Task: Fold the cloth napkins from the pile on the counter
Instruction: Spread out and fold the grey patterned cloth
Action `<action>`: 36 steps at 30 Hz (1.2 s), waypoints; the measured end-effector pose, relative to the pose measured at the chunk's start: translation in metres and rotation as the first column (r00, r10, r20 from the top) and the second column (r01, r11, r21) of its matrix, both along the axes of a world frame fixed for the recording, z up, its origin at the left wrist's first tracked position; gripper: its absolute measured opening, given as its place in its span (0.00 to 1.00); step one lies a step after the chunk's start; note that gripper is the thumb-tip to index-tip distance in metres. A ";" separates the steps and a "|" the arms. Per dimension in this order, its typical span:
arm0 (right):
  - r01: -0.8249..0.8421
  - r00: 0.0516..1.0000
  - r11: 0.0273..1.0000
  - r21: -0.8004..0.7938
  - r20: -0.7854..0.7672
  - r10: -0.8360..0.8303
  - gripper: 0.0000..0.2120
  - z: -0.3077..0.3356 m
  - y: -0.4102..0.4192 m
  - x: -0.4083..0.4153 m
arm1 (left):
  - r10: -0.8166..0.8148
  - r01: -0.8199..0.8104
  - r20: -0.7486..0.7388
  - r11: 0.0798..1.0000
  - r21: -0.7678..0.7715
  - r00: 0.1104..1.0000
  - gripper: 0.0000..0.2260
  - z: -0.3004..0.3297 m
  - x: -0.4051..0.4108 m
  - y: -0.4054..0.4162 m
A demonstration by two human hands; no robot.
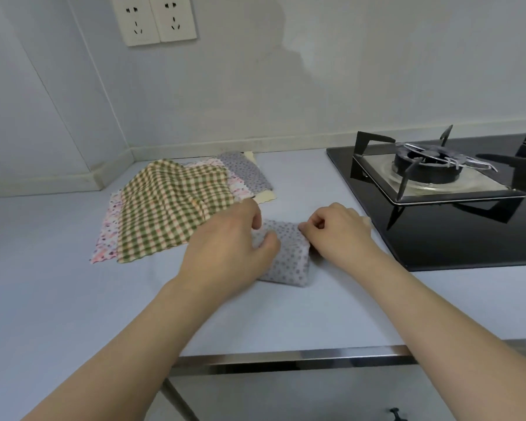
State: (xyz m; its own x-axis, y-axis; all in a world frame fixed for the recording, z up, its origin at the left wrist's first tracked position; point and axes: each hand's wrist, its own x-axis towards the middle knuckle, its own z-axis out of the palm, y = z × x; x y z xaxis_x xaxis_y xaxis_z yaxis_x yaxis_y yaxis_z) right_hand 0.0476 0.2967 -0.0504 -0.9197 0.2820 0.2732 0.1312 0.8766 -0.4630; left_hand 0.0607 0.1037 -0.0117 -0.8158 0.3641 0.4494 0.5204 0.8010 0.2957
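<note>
Small grey dotted cloth napkin (289, 256), folded into a compact rectangle, lies flat on the pale blue-grey surface (73, 299), centre, between pile and hob.

L hand (228, 247) lies palm-down over the napkin's left part, thumb on top of the fabric, fingers curled over the far left edge. Grip: narrow, pressing/holding the folded napkin, not lifted.

R hand (337, 232) is at the napkin's far right corner, fingers curled in, tips pinched on the cloth edge. Grip: closed on the napkin corner. Wrist rests on/near the surface, just beside the hob edge.

Pile of unfolded napkins sits left-rear, touching the L hand's fingers:
- green/cream checked cloth (173, 208) on top, rumpled, wavy cut edge
- pink floral cloth (107, 235) under it, showing at left and front
- second grey dotted cloth (246, 171) at the rear right
- cream cloth (266, 196) at the bottom, only a strip visible

Black glass gas hob (407, 238) to the right w/ burner and black pan support (425, 168); napkin is near it but apart.

Rear wall: two white double sockets (154, 18). Front: metal edge strip (286, 358) along the surface lip.
</note>
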 end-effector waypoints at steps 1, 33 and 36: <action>0.019 1.000 1.000 0.004 0.007 -0.020 0.11 0.001 0.000 0.000 | -0.008 0.010 0.018 0.997 -0.072 1.000 0.14 -0.003 0.007 0.007; 0.093 0.995 0.994 0.058 0.039 -0.095 0.06 0.004 0.004 0.011 | 0.075 0.005 0.396 0.980 -0.199 0.915 0.16 -0.001 0.026 0.027; 0.093 0.995 0.994 0.058 0.026 -0.094 0.07 0.004 0.003 0.015 | 0.072 -0.027 0.318 0.989 -0.144 0.945 0.10 -0.004 0.012 0.016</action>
